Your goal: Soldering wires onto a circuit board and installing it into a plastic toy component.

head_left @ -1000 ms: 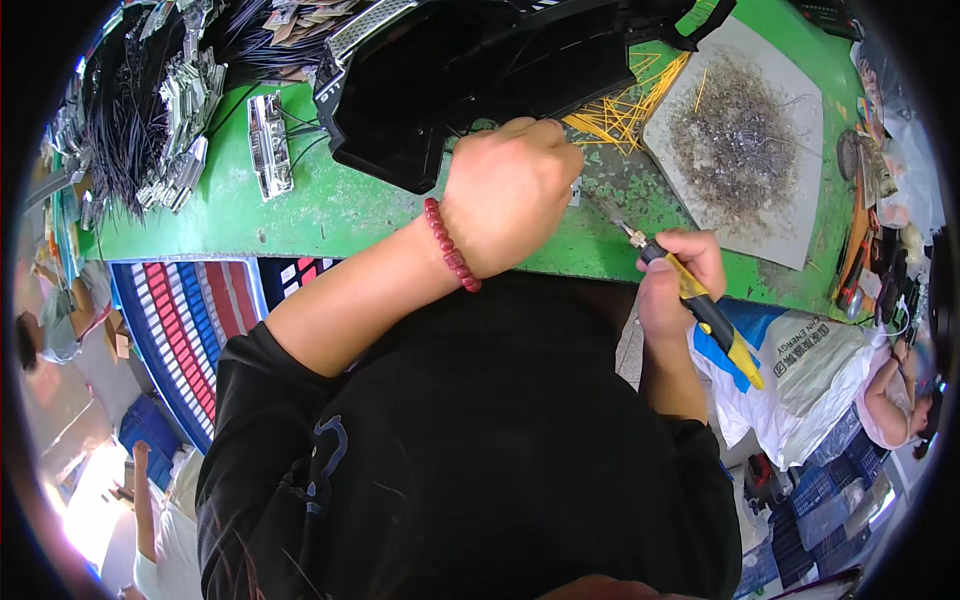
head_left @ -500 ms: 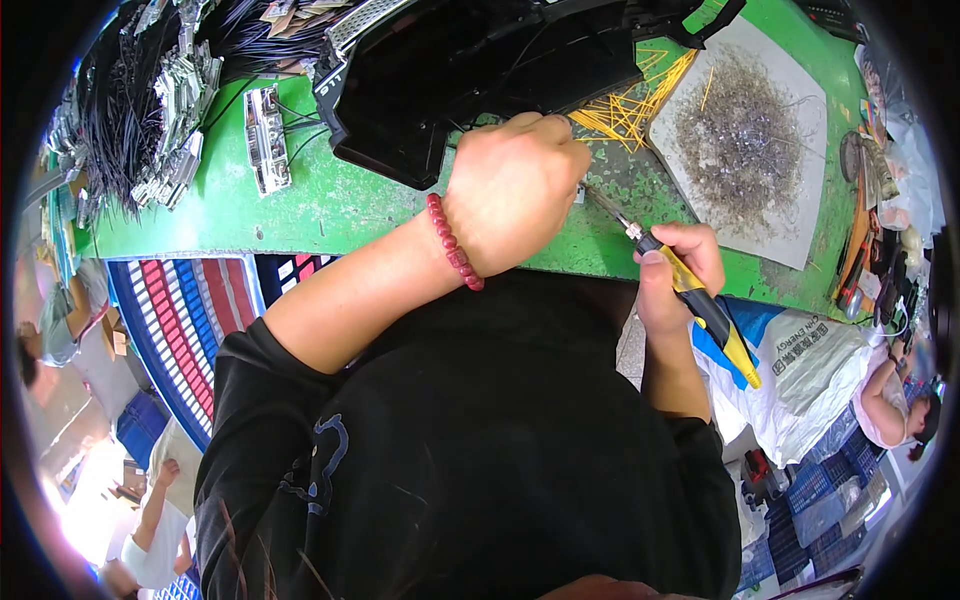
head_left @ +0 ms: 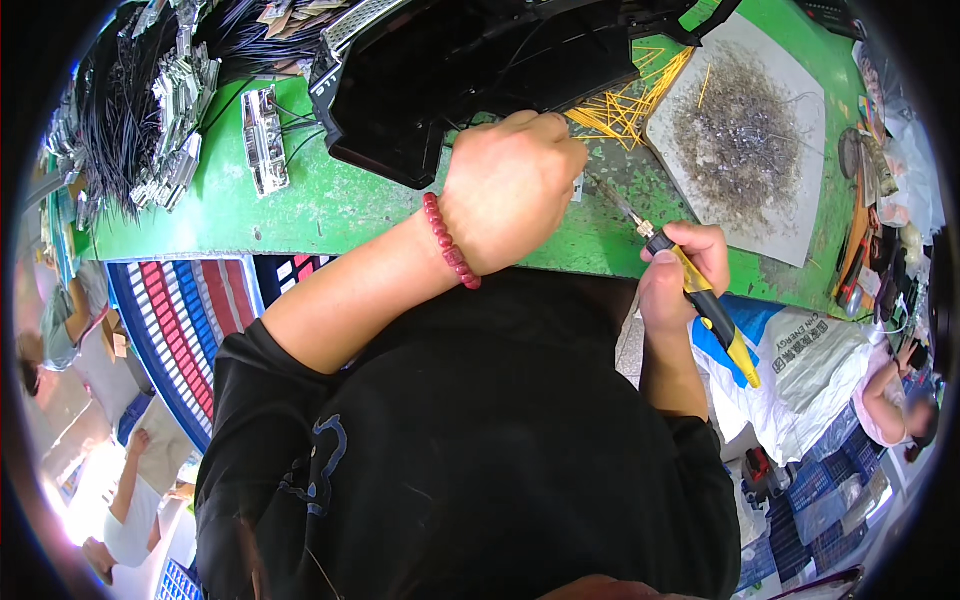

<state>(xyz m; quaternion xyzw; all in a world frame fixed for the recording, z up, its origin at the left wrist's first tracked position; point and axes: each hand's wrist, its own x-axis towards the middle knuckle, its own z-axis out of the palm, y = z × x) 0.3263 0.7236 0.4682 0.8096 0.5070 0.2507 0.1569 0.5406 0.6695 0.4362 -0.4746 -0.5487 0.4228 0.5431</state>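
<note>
My right hand (head_left: 690, 270) grips a yellow and black soldering iron (head_left: 712, 310) by its handle. The iron's thin metal shaft points up and left, its tip a little apart from my left hand (head_left: 515, 195). That left hand is closed in a fist, back toward me, with a red bead bracelet at the wrist. Its fingers curl out of sight; a small pale piece (head_left: 578, 187) shows just beside them. Against the knuckles lies the lower edge of a large black plastic housing (head_left: 385, 130), and whether the hand grips it cannot be seen.
Yellow thin sticks (head_left: 625, 110) lie beyond my left hand on the green worktable (head_left: 210, 225). At right a grey board (head_left: 790, 235) carries grey debris. Silver parts with black wires (head_left: 180, 150) are heaped at left, near a single silver part (head_left: 264, 140). Other people appear at both sides.
The soldering iron's tip has drawn slightly right, away from my left hand. My left hand and the housing have shifted a touch to the left.
</note>
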